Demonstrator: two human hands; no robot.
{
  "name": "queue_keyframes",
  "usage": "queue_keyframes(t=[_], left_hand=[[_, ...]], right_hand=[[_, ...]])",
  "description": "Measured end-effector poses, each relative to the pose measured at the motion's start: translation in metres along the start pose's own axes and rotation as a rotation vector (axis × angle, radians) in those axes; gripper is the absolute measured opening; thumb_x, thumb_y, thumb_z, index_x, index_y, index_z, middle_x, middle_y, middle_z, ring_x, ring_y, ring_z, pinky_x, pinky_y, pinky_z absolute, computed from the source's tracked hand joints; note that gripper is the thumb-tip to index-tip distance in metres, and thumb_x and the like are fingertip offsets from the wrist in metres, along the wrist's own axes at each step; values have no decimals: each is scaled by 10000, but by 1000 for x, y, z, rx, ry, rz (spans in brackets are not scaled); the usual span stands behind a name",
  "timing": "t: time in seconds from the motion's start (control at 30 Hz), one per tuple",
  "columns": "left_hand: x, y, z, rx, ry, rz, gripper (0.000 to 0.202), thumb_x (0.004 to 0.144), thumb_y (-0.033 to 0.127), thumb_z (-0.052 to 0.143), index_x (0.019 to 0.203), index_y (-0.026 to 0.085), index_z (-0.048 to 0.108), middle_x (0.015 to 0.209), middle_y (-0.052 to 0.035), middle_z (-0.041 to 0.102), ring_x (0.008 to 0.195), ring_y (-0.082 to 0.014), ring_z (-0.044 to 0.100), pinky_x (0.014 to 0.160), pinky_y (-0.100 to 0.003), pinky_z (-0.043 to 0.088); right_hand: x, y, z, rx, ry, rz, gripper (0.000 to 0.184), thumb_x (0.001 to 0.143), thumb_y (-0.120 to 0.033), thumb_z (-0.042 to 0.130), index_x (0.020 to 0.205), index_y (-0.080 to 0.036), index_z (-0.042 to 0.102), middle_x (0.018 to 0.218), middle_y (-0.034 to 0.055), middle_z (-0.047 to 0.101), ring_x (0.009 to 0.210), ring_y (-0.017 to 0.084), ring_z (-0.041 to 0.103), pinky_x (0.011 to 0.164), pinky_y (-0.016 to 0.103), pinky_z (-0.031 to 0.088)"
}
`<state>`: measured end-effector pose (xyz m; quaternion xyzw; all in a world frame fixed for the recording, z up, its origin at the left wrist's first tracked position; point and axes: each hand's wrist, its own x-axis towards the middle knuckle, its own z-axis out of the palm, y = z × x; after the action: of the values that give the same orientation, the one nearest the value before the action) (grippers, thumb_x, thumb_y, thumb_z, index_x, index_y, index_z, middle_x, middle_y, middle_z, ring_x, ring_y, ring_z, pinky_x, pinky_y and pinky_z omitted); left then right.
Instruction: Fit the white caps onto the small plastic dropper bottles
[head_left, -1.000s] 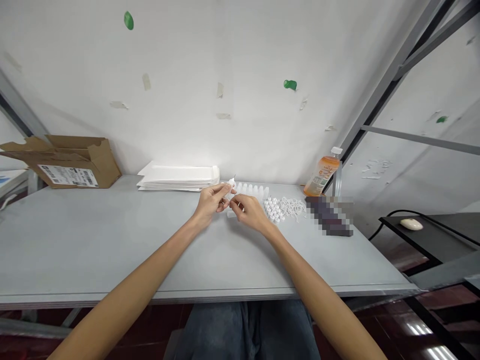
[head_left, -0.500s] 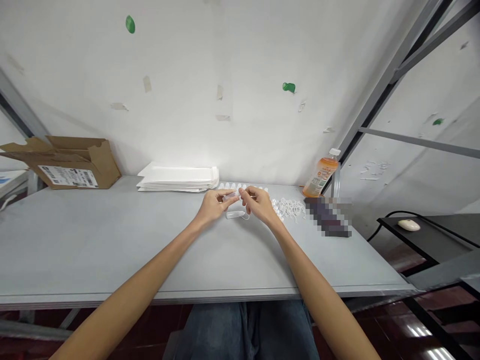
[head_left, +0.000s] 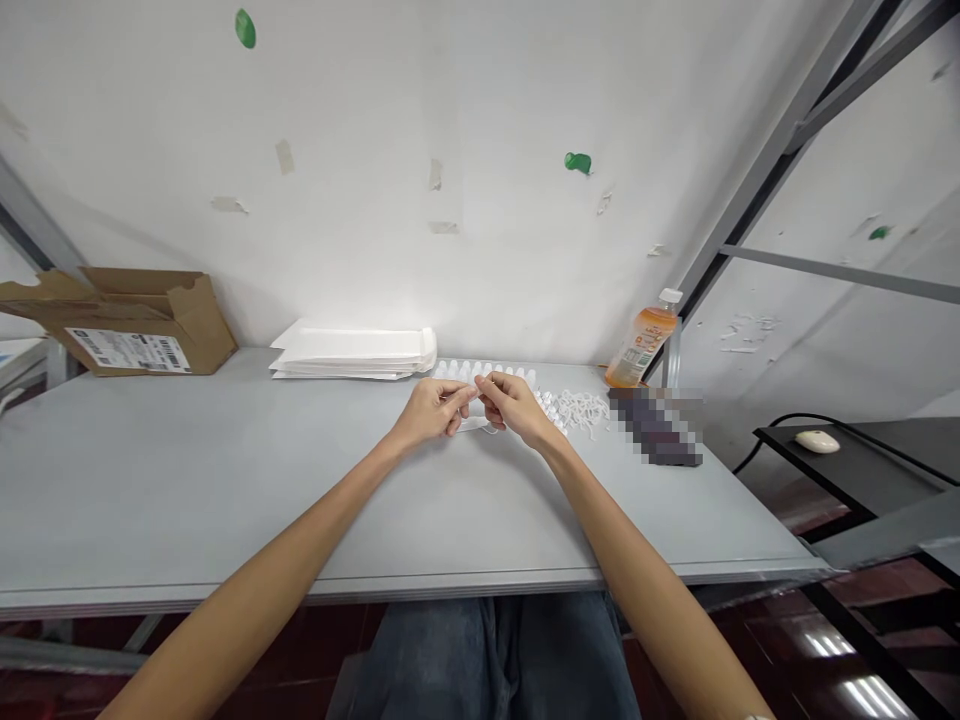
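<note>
My left hand (head_left: 429,408) is closed, its thumb and fingers pinched together. The small white tube it held half a second ago is now mostly hidden by the fingers. My right hand (head_left: 516,405) is also in a pinch, its fingertips meeting those of my left. What the right fingertips grip is too small to make out. Just below and between both hands, a white tube with a thin loop of string (head_left: 472,424) lies on the table, partly covered by my left fingers. Behind the hands stands a row of small white caps or tubes (head_left: 487,370).
White cords (head_left: 585,410) lie in a pile to the right, beside small white pieces (head_left: 553,408). Farther right are an orange drink bottle (head_left: 643,340) and a blurred dark object (head_left: 660,430). White envelopes (head_left: 352,350) and a cardboard box (head_left: 150,320) stand left on the grey table (head_left: 225,480).
My hands have drawn closer, their fingertips now touching. The tube in my left hand has turned out of sight behind the fingers. The view has shifted slightly.
</note>
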<state>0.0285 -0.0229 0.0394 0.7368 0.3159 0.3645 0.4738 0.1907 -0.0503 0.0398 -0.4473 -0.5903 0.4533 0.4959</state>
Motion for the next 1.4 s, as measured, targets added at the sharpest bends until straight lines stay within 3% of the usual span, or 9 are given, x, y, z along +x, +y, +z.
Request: queue_keyframes(t=[0.17,0.3,0.43,0.57,0.7,0.9,1.17,1.3,1.4], left_hand=[[1,1,2,-259,8,-147,438,840,535,559,629,157,489,491,30,463,318,-79,451,321,-206,300],[1,2,0,-350,66,-228,370,872,526,526,787,166,510,502,68,422,286,-61,397,301,-185,254],[0,5,-2,-391,60,-194,344,862,522,552,981,201,512,539,77,460,321,-67,440,334,-181,328],[0,6,-3,-375,-32,-125,431,754,475,710,1022,218,492,627,68,527,352,-80,495,320,-184,344],[1,3,-3,-341,-17,-160,412,771,537,673,912,184,512,606,57,516,333,-82,491,288,-182,324],[4,-2,-3,-394,64,-178,445,767,583,660,821,161,528,482,105,346,294,-65,419,287,-170,276],[3,3,-4,-323,104,-223,521,830,598,562,596,134,527,451,65,343,306,-59,412,304,-180,285],[1,5,-3,-272,174,-63,411,757,534,684,866,140,634,666,21,513,397,-67,512,309,-175,333],[0,6,-4,-256,185,24,467,699,444,763,1051,186,597,785,13,570,428,-73,549,324,-179,375]], right_hand=[[-3,-6,-2,-162,-17,-67,400,838,-576,556,747,-194,477,507,-85,414,351,48,355,382,204,272],[-7,-11,-2,-163,-41,-83,318,819,-493,599,830,-189,508,759,-31,537,386,39,452,368,202,302],[-6,-12,-3,-155,-12,-78,336,805,-500,616,876,-180,541,848,4,564,439,63,539,360,199,343],[-4,-10,-7,-160,86,-71,412,804,-567,601,737,-166,537,682,-6,550,418,72,514,355,201,327],[-3,-9,-7,-131,88,-104,429,786,-570,627,686,-164,532,596,-20,515,406,81,495,360,214,339],[-3,-9,-4,-55,66,-194,373,725,-498,711,863,-175,583,814,11,574,565,103,581,403,213,464],[-2,-10,-6,8,71,-172,354,674,-418,766,884,-167,633,830,27,590,662,147,611,430,236,487],[-3,-12,-7,32,88,-140,347,671,-428,768,851,-154,653,812,35,610,652,143,605,449,245,492],[-4,-15,-8,18,128,-95,352,690,-460,752,788,-136,656,699,22,591,590,134,597,451,241,484]])
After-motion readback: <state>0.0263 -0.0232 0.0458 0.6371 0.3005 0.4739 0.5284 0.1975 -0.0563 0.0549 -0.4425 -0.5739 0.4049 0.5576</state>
